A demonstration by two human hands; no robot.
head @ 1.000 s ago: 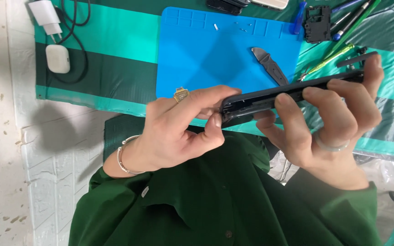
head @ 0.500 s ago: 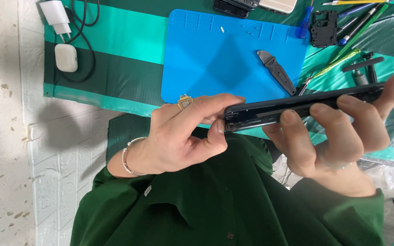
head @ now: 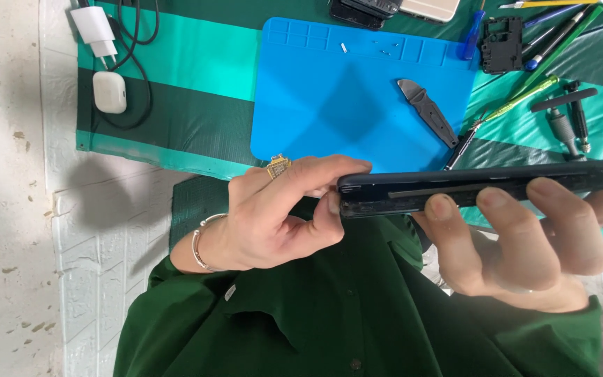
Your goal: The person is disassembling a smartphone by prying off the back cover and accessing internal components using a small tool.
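Head view, looking down at both hands over the person's lap. Phone [head: 483, 190]: a dark, slim slab seen edge-on, held level in the air just near of the tabletop edge, above a green shirt [head: 357, 314]. A pale strip runs along its near edge. Left hand [head: 273, 216]: at the phone's left end, index finger laid along the top face and thumb [head: 319, 220] pressed against the end corner, so the hand pinches the phone's end; a gold ring [head: 278, 166] sits on one finger and a silver bracelet [head: 204, 241] on the wrist. Right hand [head: 525, 244]: cupped under the phone's right half, three fingertips curled up onto the near edge and the thumb tip showing at the far right end; it grips the phone.

Far of the phone lies a blue mat [head: 357, 91] on a cloth [head: 190, 63] striped in light and dark green. On the mat rests a grey folding knife [head: 427, 110], and a few tiny screws lie in its far compartments. Right of the mat: a blue-handled tool [head: 470, 35], a small black frame part [head: 502, 45], a green-handled tool [head: 518, 105] and a black driver [head: 570, 115]. At the far edge, two further phones [head: 392, 8] are partly cut off. Far left: a white charger [head: 95, 29], black cable [head: 141, 84] and a white earbud case [head: 109, 92].
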